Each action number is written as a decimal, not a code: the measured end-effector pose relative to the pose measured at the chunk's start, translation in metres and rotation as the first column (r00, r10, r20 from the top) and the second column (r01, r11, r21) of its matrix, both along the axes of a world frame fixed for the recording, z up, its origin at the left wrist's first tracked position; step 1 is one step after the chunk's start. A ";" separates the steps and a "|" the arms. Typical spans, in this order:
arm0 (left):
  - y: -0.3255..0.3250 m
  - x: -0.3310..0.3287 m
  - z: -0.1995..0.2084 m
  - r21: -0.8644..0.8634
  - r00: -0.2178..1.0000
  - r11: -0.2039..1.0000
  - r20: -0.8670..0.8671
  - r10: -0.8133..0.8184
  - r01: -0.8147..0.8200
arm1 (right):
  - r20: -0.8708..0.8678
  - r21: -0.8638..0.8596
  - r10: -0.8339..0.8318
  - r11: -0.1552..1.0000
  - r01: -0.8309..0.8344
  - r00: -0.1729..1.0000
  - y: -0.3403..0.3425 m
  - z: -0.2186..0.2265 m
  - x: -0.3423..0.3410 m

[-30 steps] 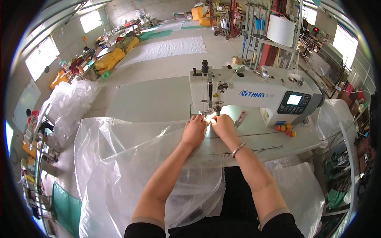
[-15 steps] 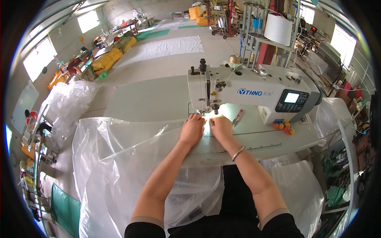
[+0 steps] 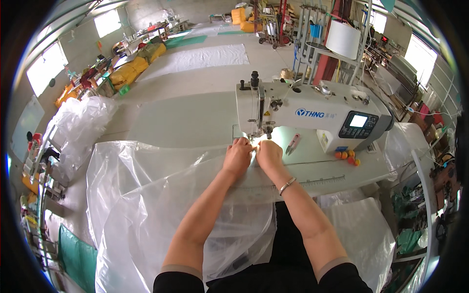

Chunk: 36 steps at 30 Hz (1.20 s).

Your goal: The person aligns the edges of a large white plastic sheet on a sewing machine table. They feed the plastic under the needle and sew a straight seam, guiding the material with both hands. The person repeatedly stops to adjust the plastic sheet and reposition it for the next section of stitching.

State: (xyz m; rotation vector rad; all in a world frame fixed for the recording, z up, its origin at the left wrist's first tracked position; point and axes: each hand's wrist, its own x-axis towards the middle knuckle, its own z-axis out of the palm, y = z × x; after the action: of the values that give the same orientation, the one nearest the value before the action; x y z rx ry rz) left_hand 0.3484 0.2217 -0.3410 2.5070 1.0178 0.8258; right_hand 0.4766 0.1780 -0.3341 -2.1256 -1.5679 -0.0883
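Observation:
A white sewing machine [image 3: 293, 105] stands on the table, its needle area lit from beneath the head. Just in front of the needle, my left hand [image 3: 238, 156] is closed on the edge of a clear plastic sheet [image 3: 146, 195]. My right hand [image 3: 269, 155] is curled in a pinch right beside it, also at the sheet's edge; the fingertips are partly hidden. The sheet spreads left over the table and hangs down across my lap.
On the machine table [image 3: 312, 171] lie thread snips [image 3: 292, 144] and several small orange-red balls [image 3: 351, 157]. A large white thread cone [image 3: 342, 38] stands on a rack behind. More clear plastic [image 3: 83, 129] is heaped at left, and another sheet [image 3: 361, 234] hangs at lower right.
My right hand has shifted slightly left, and its fingers are now closer to my left hand. The view has moved a little; the sheet lies almost the same.

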 end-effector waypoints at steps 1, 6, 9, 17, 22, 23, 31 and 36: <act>0.003 -0.001 -0.003 -0.032 1.000 1.000 0.021 0.000 0.001 | -0.059 -0.009 0.017 1.000 -0.018 0.998 -0.004 0.008 -0.003; 0.009 -0.004 -0.007 -0.074 0.997 0.996 0.062 -0.037 0.042 | 0.004 0.126 0.045 0.991 -0.045 0.999 -0.011 -0.002 -0.007; 0.006 -0.004 -0.005 -0.030 0.997 0.999 0.075 -0.021 0.023 | 0.206 0.138 0.095 0.983 -0.125 0.974 -0.009 -0.008 -0.009; -0.001 -0.007 0.002 0.052 0.999 0.998 -0.026 -0.030 0.031 | -0.156 0.083 0.311 0.950 -0.301 0.938 -0.011 0.013 0.011; -0.008 -0.003 0.006 0.121 0.990 0.992 -0.139 -0.011 0.028 | -0.027 0.046 0.056 0.997 -0.055 0.998 -0.012 0.000 0.013; -0.007 -0.003 0.004 0.127 0.989 0.992 -0.147 0.003 0.016 | -0.005 0.109 0.068 0.992 -0.067 0.998 -0.013 -0.004 0.008; 0.000 -0.004 -0.009 -0.009 1.000 1.000 0.018 -0.024 0.024 | -0.084 -0.137 -0.119 0.985 0.107 0.989 0.003 0.004 -0.010; 0.001 -0.002 -0.009 -0.018 0.999 1.000 -0.046 -0.017 0.016 | -0.221 -0.101 -0.137 0.988 0.117 0.966 0.012 0.005 -0.004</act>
State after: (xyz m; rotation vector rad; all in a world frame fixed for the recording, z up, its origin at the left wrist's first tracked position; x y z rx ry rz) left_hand 0.3468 0.2223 -0.3496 2.5274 1.0128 0.7545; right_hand 0.4729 0.1896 -0.3293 -2.2138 -1.3249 0.1777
